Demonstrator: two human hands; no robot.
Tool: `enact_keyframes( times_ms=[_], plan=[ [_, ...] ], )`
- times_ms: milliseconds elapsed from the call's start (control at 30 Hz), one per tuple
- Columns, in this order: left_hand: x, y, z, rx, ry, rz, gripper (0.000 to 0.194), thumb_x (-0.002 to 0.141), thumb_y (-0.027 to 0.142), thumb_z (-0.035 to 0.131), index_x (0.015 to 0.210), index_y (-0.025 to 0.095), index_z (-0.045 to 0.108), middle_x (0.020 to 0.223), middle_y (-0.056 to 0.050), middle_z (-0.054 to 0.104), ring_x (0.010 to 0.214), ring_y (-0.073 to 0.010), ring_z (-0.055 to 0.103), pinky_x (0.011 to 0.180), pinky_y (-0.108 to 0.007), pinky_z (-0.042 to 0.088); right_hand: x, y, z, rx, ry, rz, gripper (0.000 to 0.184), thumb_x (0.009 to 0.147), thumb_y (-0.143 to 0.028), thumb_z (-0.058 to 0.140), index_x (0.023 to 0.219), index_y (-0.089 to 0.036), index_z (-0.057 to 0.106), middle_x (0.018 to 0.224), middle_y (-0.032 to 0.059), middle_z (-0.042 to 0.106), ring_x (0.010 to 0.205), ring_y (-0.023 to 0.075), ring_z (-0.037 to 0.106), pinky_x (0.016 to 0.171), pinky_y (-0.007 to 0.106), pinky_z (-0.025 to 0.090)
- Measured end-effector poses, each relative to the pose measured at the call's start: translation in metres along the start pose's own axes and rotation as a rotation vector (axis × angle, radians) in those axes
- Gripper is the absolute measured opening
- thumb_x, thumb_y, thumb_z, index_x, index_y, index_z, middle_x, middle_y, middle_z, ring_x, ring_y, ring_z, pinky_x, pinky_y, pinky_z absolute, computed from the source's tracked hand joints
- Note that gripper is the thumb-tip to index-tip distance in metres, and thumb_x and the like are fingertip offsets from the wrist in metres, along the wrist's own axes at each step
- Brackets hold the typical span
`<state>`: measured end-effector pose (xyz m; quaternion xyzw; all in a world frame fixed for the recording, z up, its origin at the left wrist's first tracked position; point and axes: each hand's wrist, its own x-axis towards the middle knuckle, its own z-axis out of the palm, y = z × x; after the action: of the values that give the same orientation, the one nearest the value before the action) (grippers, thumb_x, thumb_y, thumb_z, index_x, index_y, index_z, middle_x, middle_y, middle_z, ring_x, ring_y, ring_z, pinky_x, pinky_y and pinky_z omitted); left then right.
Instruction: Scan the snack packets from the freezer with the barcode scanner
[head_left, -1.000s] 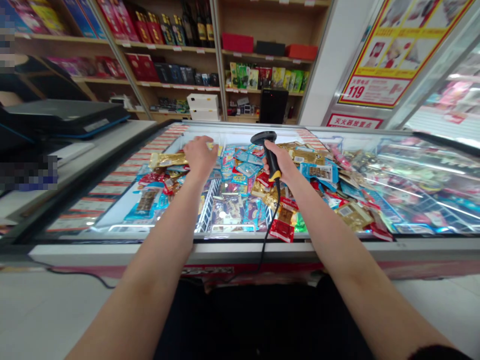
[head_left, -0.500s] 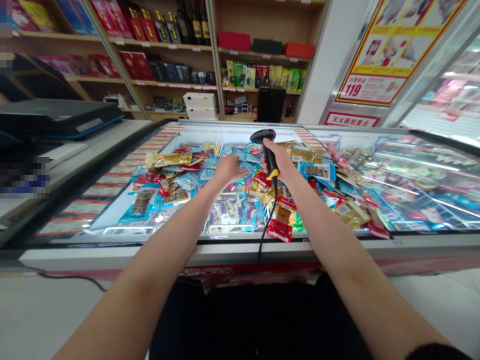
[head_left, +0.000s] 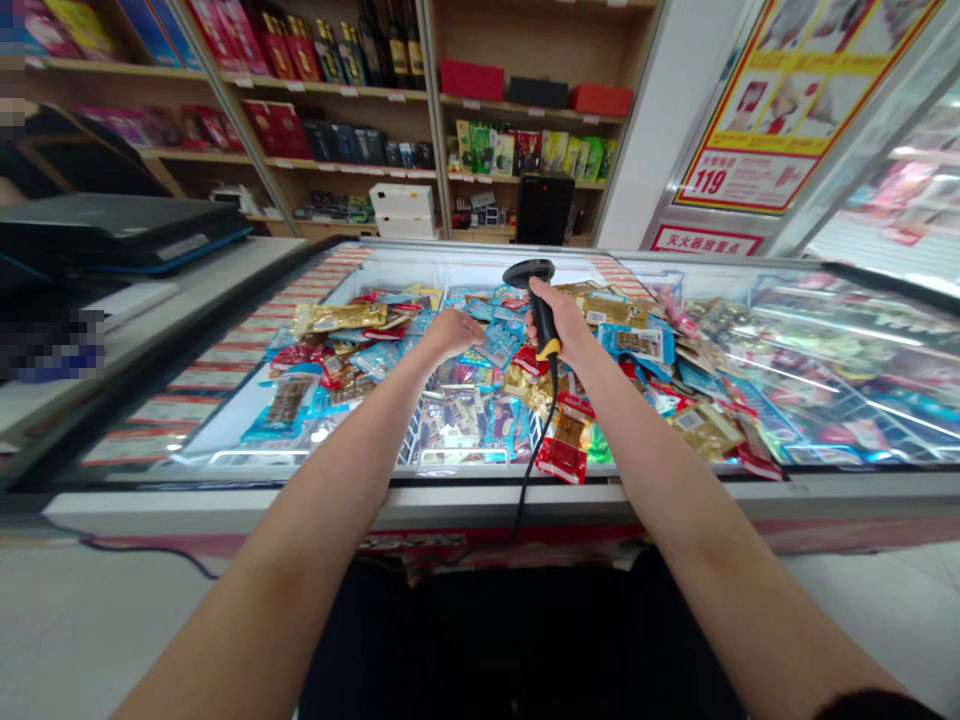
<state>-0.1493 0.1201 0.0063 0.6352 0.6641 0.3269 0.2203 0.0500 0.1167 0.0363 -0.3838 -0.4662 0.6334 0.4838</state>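
Observation:
In the head view my right hand [head_left: 559, 318] is wrapped round the handle of a black barcode scanner [head_left: 541, 305] with a yellow band at its base. Its head points away from me, and a black cable [head_left: 541, 430] hangs from the handle. Left of it, my left hand [head_left: 455, 332] is closed with the fingertips on the edge of a blue snack packet [head_left: 497, 346]. Under both hands lie many snack packets in blue, gold and red, piled on the glass top of a chest freezer. A red packet [head_left: 568, 440] lies near the front edge.
The freezer's pale front rail [head_left: 480, 508] runs across before me. At the left stands a counter with a black device [head_left: 112, 230]. Wooden shelves [head_left: 352, 92] with boxes and bottles rise behind. A poster [head_left: 795, 110] hangs at the right.
My left hand has gone from fingers spread over the packets to closed on the edge of a blue packet. My right hand keeps the scanner in nearly the same place.

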Motion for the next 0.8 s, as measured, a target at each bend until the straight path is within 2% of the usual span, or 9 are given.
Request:
enact_keyframes(
  times_ms=[167, 300, 433, 567, 800],
  plan=[
    [-0.004, 0.004, -0.021, -0.239, -0.053, -0.190, 0.027, 0.058, 0.006, 0.083, 0.046, 0.017, 0.062, 0.047, 0.001, 0.053, 0.050, -0.0115, 0.048, 0.055, -0.026, 0.043, 0.001, 0.002, 0.000, -0.012, 0.001, 0.001, 0.038, 0.096, -0.054, 0.072, 0.084, -0.022, 0.056, 0.053, -0.0037, 0.060, 0.038, 0.0111, 0.053, 0.035, 0.021, 0.041],
    [0.001, 0.002, -0.033, -0.466, 0.013, -0.289, 0.027, 0.054, 0.008, 0.089, 0.054, 0.016, 0.063, 0.051, 0.000, 0.057, 0.055, -0.0128, 0.056, 0.058, -0.026, 0.053, 0.003, 0.004, -0.001, 0.010, -0.011, -0.008, 0.036, 0.097, -0.052, 0.070, 0.084, -0.022, 0.056, 0.053, -0.0027, 0.061, 0.038, 0.0113, 0.053, 0.034, 0.021, 0.041],
    [0.008, -0.003, -0.033, -0.626, 0.158, -0.288, 0.028, 0.052, 0.009, 0.087, 0.058, 0.016, 0.061, 0.053, 0.001, 0.057, 0.062, -0.0160, 0.064, 0.065, -0.028, 0.060, 0.005, 0.004, -0.002, 0.005, -0.025, 0.000, 0.037, 0.097, -0.051, 0.072, 0.082, -0.022, 0.055, 0.052, -0.0018, 0.061, 0.037, 0.0121, 0.053, 0.033, 0.021, 0.042],
    [0.016, -0.011, -0.027, -0.676, 0.270, -0.258, 0.020, 0.055, 0.008, 0.078, 0.059, 0.016, 0.061, 0.054, 0.001, 0.059, 0.061, -0.0149, 0.064, 0.063, -0.026, 0.059, 0.004, 0.003, -0.002, -0.018, -0.066, 0.019, 0.036, 0.100, -0.048, 0.069, 0.080, -0.022, 0.053, 0.052, -0.0001, 0.062, 0.037, 0.0126, 0.054, 0.032, 0.022, 0.043],
    [0.023, -0.023, -0.021, -0.700, 0.354, -0.218, 0.020, 0.058, 0.009, 0.078, 0.061, 0.016, 0.059, 0.054, 0.002, 0.058, 0.057, -0.0118, 0.061, 0.064, -0.023, 0.057, -0.004, 0.002, 0.002, -0.098, -0.147, 0.076, 0.034, 0.101, -0.049, 0.067, 0.086, -0.020, 0.056, 0.055, -0.0002, 0.063, 0.037, 0.0111, 0.054, 0.031, 0.019, 0.040]
  ],
)
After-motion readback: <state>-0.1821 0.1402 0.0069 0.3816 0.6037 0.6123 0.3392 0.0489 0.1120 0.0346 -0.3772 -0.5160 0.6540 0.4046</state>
